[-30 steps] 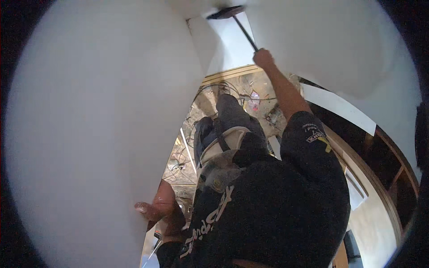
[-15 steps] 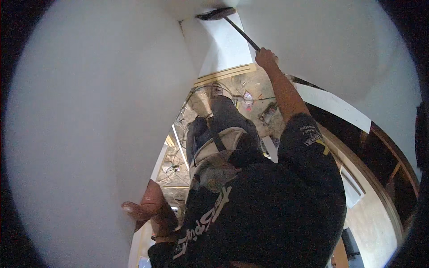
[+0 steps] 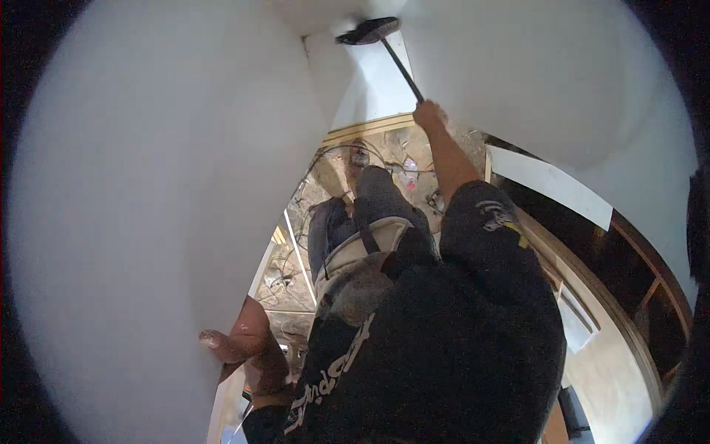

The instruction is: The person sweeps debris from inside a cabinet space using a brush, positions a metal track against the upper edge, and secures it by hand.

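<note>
My right hand point(image 3: 431, 117) is closed round the dark handle of a broom point(image 3: 401, 68), with the arm stretched out. The dark-bristled broom head point(image 3: 370, 31) is up at the far end, by the white surfaces near the corner. At lower left my left hand point(image 3: 248, 340) holds the edge of a large white wall panel point(image 3: 148, 222). Its thumb lies on the panel's face, while the other fingers go behind the edge and are partly hidden.
Below my body, cables and scraps lie on a dusty floor point(image 3: 399, 152). A wooden strip point(image 3: 370, 131) borders the white surface ahead. At right stand an opening with dark wooden framing point(image 3: 584, 229) and a curved-looking pale board point(image 3: 614, 370). Another white wall point(image 3: 532, 81) rises at upper right.
The broom head has shifted slightly right and down. My right hand has come a little nearer and to the left with the handle. My left hand has hardly moved.
</note>
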`<state>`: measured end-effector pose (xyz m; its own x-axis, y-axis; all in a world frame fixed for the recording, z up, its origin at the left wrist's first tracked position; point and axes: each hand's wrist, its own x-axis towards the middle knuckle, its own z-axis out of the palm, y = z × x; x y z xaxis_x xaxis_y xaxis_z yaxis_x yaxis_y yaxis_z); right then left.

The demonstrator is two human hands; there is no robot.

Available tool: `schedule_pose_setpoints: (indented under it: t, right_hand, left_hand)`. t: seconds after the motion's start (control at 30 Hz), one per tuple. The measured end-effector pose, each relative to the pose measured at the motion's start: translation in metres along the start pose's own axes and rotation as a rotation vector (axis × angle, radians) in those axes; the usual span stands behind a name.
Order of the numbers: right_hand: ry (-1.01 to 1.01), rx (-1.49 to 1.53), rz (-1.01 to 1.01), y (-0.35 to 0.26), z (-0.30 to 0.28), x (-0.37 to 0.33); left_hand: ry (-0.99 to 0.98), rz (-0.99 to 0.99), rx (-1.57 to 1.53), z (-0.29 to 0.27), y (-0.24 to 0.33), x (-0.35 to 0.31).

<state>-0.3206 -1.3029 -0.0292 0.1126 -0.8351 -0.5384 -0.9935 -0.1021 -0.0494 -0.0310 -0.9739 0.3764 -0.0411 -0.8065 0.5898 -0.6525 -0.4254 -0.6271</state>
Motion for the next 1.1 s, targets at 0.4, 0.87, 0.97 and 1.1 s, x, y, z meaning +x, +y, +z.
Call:
schedule_pose_setpoints:
  t: [0.4,0.87,0.97,1.1]
  right_hand:
    - [-0.364,0.293,0.245,0.158,0.078,-0.364]
    - [0.279,0.138,-0.353,-0.037,0.085,-0.091]
    - [0.173,0.25,-0.227,-0.139,0.043,-0.045]
    - [0.141,0.571,0.08,-0.229,0.018,-0.054]
  left_hand:
    - [-0.175,-0.109,-0.258,0.0,-0.009,-0.026]
    - [0.089,-0.031,-0.063,0.006,-0.002,-0.004]
    - [0.071,-0.02,-0.077,0.006,-0.001,-0.007]
    - [0.063,-0.04,-0.092,0.006,0.002,-0.005]
